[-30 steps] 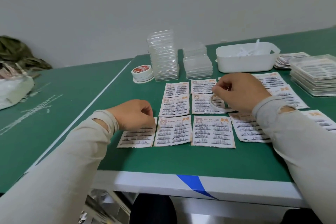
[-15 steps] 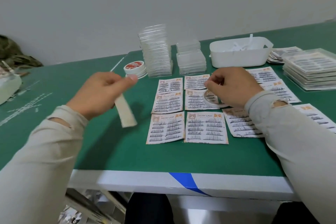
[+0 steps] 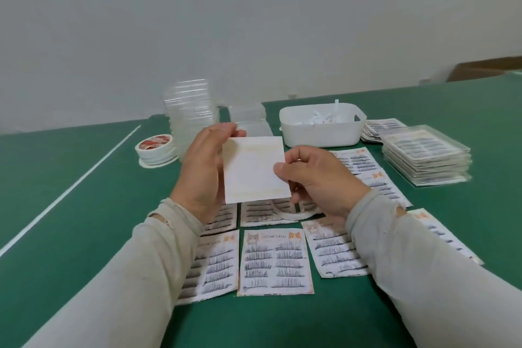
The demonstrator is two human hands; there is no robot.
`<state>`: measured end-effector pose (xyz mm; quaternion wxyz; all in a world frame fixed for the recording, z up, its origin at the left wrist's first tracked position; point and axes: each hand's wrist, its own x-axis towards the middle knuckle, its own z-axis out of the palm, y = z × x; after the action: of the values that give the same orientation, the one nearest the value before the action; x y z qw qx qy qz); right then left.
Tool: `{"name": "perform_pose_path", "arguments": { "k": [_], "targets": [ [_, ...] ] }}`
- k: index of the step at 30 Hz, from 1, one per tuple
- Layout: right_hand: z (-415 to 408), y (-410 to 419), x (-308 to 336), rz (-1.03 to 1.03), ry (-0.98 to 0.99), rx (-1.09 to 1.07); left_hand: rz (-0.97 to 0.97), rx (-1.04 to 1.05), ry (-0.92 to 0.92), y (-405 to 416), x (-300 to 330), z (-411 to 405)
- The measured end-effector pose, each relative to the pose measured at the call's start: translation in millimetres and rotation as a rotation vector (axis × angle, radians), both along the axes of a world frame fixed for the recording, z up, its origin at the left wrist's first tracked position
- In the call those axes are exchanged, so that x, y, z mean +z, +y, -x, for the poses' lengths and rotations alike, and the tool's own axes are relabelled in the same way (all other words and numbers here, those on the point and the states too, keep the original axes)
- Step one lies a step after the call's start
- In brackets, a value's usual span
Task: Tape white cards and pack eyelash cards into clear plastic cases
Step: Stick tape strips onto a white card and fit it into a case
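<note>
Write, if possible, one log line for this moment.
left hand holds card's left edge | right hand pinches right edge | white card lifted, blank side visible | eyelash cards flat on table

A green table [image 3: 84,234] with a white line [image 3: 70,192] running diagonally across its left part fills the scene. A plain pale wall [image 3: 254,22] rises at the far side. At far right, a brown cardboard box [image 3: 485,68] shows, blurred.
</note>
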<state>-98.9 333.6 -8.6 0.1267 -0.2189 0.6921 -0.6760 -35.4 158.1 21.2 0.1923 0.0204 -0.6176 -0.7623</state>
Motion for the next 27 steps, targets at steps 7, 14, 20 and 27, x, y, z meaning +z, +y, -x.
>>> {"name": "perform_pose_path", "arguments": {
  "k": [7, 14, 20, 27],
  "targets": [
    [5, -6, -8, -0.085, 0.122, -0.169, 0.357, -0.063, -0.066, -15, -38, 13],
    [3, -6, 1, -0.197, 0.353, -0.255, 0.342, -0.11, -0.034, -17, -45, 15],
    [16, -3, 20, -0.631, 0.819, -0.27, 0.153, -0.031, -0.003, -12, -42, 16],
    [5, 16, 7, -0.65, 0.562, -0.063, 0.068, 0.194, 0.029, -21, -42, 24]
  ]
}}
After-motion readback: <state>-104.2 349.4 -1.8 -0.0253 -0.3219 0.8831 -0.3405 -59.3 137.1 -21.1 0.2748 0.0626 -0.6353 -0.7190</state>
